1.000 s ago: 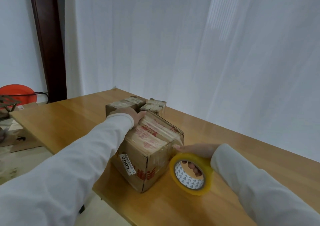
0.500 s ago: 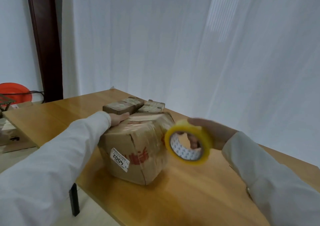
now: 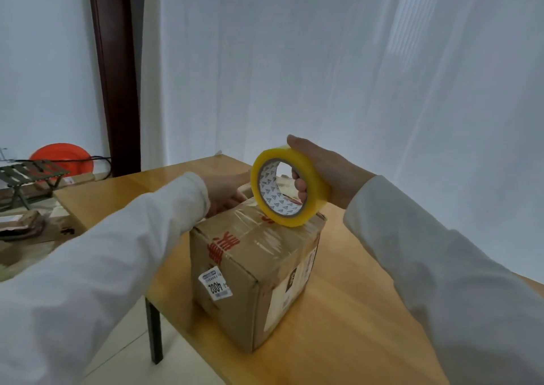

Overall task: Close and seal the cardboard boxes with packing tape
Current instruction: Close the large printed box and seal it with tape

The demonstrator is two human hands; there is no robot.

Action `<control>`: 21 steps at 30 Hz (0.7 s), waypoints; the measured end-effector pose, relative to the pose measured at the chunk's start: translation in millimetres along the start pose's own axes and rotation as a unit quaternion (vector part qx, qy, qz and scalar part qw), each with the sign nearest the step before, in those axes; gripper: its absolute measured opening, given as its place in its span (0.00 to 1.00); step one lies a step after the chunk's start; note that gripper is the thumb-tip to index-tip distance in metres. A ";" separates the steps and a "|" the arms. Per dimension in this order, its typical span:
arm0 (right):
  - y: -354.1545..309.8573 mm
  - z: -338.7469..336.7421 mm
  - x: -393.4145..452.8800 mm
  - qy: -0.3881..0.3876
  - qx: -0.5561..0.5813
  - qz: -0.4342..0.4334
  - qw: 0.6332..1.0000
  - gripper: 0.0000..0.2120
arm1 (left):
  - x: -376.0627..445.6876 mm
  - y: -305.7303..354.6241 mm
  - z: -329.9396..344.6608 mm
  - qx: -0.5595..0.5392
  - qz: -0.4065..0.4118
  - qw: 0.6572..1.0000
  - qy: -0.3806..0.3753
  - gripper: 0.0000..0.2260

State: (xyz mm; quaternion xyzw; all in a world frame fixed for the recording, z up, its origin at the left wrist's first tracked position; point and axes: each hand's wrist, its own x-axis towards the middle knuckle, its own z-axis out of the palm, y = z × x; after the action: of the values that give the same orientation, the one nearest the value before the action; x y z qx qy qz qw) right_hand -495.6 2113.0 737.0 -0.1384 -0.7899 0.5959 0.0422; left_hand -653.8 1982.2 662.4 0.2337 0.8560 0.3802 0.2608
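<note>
Right now the brown cardboard box (image 3: 253, 269), wrapped in clear tape with red print and a white label, stands near the front edge of the light wooden table (image 3: 347, 334). Your right hand (image 3: 326, 169) reaches in from the right, fingers curled through the core of the yellow roll of packing tape (image 3: 287, 185) and thumb over its rim, holding the roll upright on the box's top. Your left arm stretches across from the left, and your left hand (image 3: 225, 191) lies on the box's far top edge; its fingers are hidden, so you cannot tell their spread.
</note>
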 end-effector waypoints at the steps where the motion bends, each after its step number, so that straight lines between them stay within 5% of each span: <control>1: -1.5 0.8 0.5 0.003 0.003 0.005 1.000 0.24 | -1.0 11.0 3.0 0.036 0.026 0.999 0.016 0.25; 4: -1.8 1.0 -2.5 0.008 -0.004 0.011 1.000 0.24 | -17.1 27.0 17.8 0.191 0.106 0.971 0.095 0.10; 7: -6.2 2.0 -8.6 0.004 0.001 0.025 1.000 0.23 | 1.2 12.7 22.2 0.220 0.097 0.970 0.028 0.23; 13: -25.0 -21.6 -36.4 0.034 -0.173 0.150 0.973 0.21 | 19.9 4.0 18.5 0.189 0.039 0.980 0.049 0.52; 17: 20.8 -45.4 -62.4 0.029 -0.268 0.270 0.924 0.22 | -1.0 15.7 20.9 0.189 -0.004 0.981 0.044 0.41; 21: 80.2 -37.2 -54.3 -0.012 -0.189 0.288 0.939 0.22 | -2.5 19.8 24.3 0.183 -0.002 0.982 0.048 0.36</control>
State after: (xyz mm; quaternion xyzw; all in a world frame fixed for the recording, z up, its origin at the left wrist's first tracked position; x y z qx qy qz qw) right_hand -421.4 2153.1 676.6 -0.3581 -0.8147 0.4243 -0.1670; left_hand -632.7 2005.5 664.4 0.2573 0.9232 0.2271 0.1730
